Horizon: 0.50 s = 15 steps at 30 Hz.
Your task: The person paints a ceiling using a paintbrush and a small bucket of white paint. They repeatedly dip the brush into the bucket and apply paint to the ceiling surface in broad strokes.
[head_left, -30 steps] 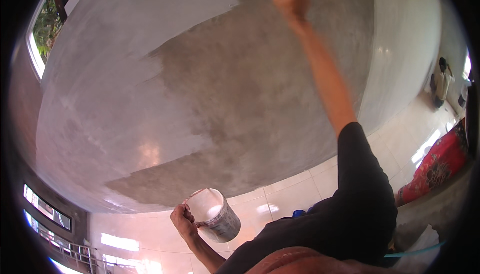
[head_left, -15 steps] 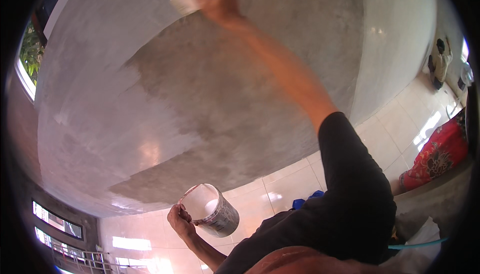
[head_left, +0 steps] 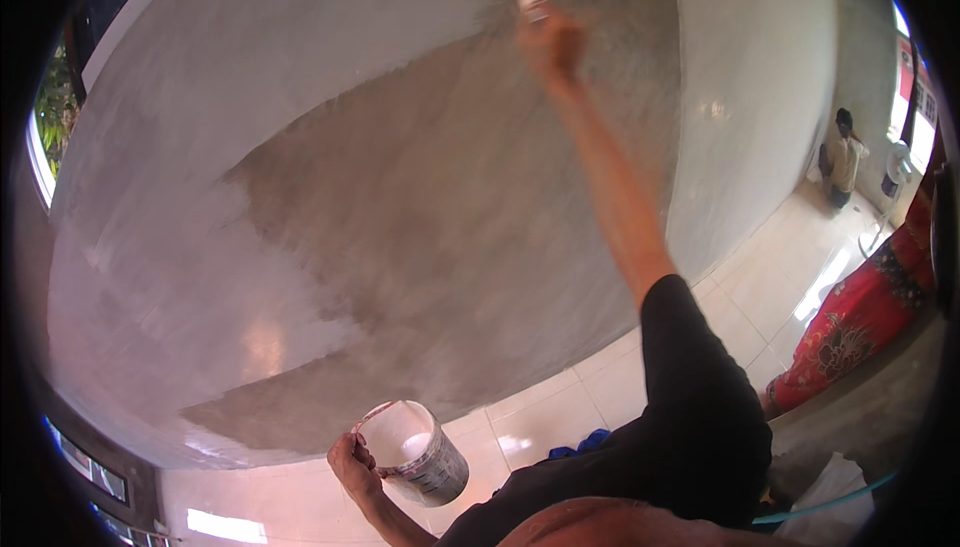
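My right hand [head_left: 556, 45] is up at the wall with its arm stretched out, closed on a wide paintbrush [head_left: 532, 7]. Motion smears the hand and brush somewhat. Behind them the wall [head_left: 400, 187] shows a darker grey-brown area bordered at the left and top by a paler coat. Low in front of me, my left hand [head_left: 354, 464] grips a small paint bucket [head_left: 442, 469] at its rim and wire handle. White paint [head_left: 414, 445] lies inside the bucket, which tilts so that its mouth faces up and left.
Glossy pale floor tiles [head_left: 590, 387] run along the wall's foot. A blue item [head_left: 580, 444] lies on them beside my dark-clothed leg. At the right are red patterned cloth [head_left: 850, 322] and, farther off, another person [head_left: 845, 162] low by a wall. A white sack [head_left: 830, 497] sits lower right.
My right hand and the brush have moved right across the upper wall. My left hand keeps hold of the bucket, nearly in place. The whole view has shifted slightly.
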Each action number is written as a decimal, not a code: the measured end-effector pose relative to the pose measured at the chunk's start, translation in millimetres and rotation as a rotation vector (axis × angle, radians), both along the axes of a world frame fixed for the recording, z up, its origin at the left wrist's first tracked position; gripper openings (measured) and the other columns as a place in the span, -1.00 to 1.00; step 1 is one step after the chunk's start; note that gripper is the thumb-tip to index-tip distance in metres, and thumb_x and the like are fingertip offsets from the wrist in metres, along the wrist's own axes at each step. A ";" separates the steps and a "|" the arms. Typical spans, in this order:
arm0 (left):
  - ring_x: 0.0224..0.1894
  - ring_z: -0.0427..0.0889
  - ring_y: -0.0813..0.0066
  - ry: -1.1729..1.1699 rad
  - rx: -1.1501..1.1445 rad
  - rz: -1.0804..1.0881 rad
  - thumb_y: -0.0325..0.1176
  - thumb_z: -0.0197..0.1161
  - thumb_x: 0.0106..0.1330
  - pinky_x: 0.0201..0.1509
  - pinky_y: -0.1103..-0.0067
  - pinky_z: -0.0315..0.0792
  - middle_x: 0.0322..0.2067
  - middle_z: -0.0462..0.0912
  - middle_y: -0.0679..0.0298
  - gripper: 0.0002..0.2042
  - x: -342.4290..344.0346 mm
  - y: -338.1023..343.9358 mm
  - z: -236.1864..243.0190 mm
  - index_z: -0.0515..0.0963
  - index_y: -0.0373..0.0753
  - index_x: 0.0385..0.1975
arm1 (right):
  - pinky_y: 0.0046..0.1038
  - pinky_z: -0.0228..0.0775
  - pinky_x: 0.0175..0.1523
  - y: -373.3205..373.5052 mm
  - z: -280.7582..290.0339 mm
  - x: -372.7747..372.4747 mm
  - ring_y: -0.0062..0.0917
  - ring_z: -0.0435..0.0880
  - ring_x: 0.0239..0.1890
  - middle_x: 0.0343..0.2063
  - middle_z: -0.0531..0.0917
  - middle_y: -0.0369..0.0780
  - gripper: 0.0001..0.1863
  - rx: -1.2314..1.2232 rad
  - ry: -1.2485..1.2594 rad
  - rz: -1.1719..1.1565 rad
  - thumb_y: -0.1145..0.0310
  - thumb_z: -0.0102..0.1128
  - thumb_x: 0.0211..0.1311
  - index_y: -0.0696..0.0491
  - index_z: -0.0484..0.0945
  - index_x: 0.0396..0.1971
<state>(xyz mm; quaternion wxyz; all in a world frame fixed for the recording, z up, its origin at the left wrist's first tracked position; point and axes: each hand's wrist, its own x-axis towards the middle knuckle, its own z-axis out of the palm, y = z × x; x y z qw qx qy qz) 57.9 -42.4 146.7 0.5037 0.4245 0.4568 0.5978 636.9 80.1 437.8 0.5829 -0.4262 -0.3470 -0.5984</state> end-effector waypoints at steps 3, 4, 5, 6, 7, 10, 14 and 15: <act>-0.84 -0.01 0.79 0.011 -0.026 -0.003 -0.32 0.06 0.17 -0.79 0.70 -0.18 -0.86 0.13 0.52 -0.75 -3.9 -8.8 6.3 0.36 -0.22 -0.73 | -0.30 0.47 -0.45 39.3 -4.7 -101.4 -0.24 0.64 -0.53 -0.52 0.64 -0.11 -0.79 -0.134 0.029 0.148 0.35 0.24 -0.02 0.10 0.64 -0.36; -0.84 -0.01 0.79 0.008 -0.013 0.002 -0.32 0.06 0.17 -0.79 0.70 -0.18 -0.86 0.13 0.52 -0.75 -4.2 -10.1 8.1 0.36 -0.22 -0.73 | -0.31 0.46 -0.46 36.9 0.4 -135.8 -0.23 0.64 -0.53 -0.53 0.65 -0.10 -0.81 -0.153 -0.012 0.220 0.36 0.25 -0.02 0.10 0.64 -0.38; -0.84 -0.01 0.79 0.005 -0.003 0.001 -0.31 0.06 0.17 -0.79 0.70 -0.18 -0.86 0.13 0.52 -0.75 -2.7 -12.2 11.5 0.36 -0.22 -0.72 | -0.32 0.45 -0.46 27.5 7.1 -158.0 -0.23 0.63 -0.53 -0.55 0.65 -0.09 -0.82 -0.176 -0.052 0.286 0.37 0.26 -0.03 0.10 0.64 -0.40; -0.84 0.00 0.79 0.001 0.011 0.014 -0.30 0.06 0.17 -0.79 0.70 -0.18 -0.85 0.13 0.52 -0.75 -3.8 -14.5 11.7 0.36 -0.22 -0.72 | -0.35 0.44 -0.46 18.2 11.3 -175.4 -0.28 0.64 -0.53 -0.56 0.65 -0.09 -0.83 -0.174 -0.044 0.429 0.38 0.28 -0.04 0.10 0.65 -0.41; -0.84 0.00 0.79 0.006 0.008 0.016 -0.30 0.06 0.18 -0.79 0.70 -0.18 -0.85 0.13 0.52 -0.75 -4.1 -17.2 14.7 0.36 -0.22 -0.72 | -0.37 0.43 -0.46 8.5 15.0 -188.8 -0.34 0.65 -0.54 -0.57 0.64 -0.08 -0.84 -0.174 -0.032 0.569 0.38 0.29 -0.04 0.10 0.65 -0.43; -0.84 -0.01 0.79 -0.014 0.010 0.017 -0.31 0.06 0.18 -0.78 0.70 -0.18 -0.85 0.13 0.52 -0.75 -5.9 -26.2 16.9 0.37 -0.22 -0.71 | -0.47 0.40 -0.44 -8.5 20.3 -171.0 -0.62 0.62 -0.52 -0.60 0.66 -0.16 -0.87 -0.322 0.080 0.852 0.37 0.33 -0.04 0.10 0.68 -0.48; -0.83 -0.02 0.79 -0.052 0.038 -0.038 -0.32 0.05 0.20 -0.77 0.70 -0.18 -0.85 0.14 0.53 -0.75 -11.6 -24.2 22.5 0.37 -0.22 -0.71 | -0.50 0.43 -0.34 -24.3 19.9 -61.4 -0.64 0.59 -0.46 -0.56 0.67 -0.29 -0.87 -0.204 0.218 0.705 0.36 0.31 0.01 0.08 0.69 -0.47; -0.83 -0.02 0.78 -0.054 0.031 -0.040 -0.33 0.05 0.21 -0.77 0.70 -0.18 -0.84 0.15 0.53 -0.75 -15.6 -18.1 10.9 0.37 -0.22 -0.71 | -0.50 0.44 -0.32 -34.7 3.2 -40.4 -0.63 0.60 -0.46 -0.55 0.68 -0.27 -0.87 -0.148 0.284 0.607 0.35 0.30 0.02 0.08 0.69 -0.45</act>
